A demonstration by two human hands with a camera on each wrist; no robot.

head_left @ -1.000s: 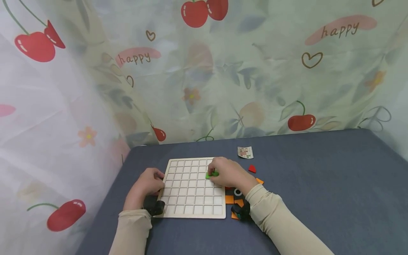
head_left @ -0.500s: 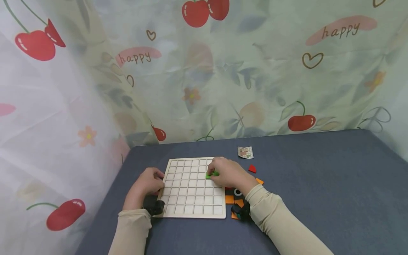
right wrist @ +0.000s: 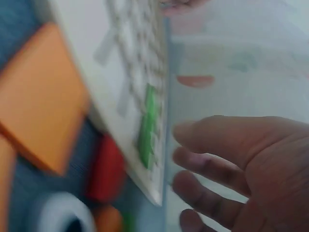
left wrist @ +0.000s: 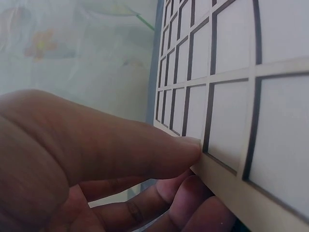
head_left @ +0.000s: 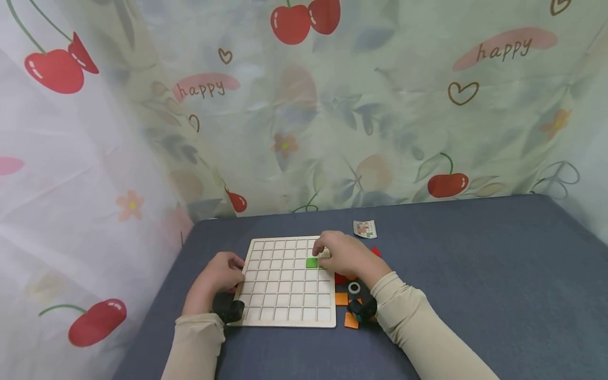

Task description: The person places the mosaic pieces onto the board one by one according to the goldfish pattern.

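Along the board's (head_left: 280, 287) left edge, a pinch by the left hand (head_left: 220, 272), thumb on top. Toward the far right corner, on the grid, a green tile (head_left: 311, 263); just above, the right hand (head_left: 349, 256), thumb and fingers slightly apart. Past the right edge, orange tiles (head_left: 351, 320).

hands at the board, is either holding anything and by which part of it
The left hand pinches the grid board by its left rim, thumb on top; the right hand holds nothing.
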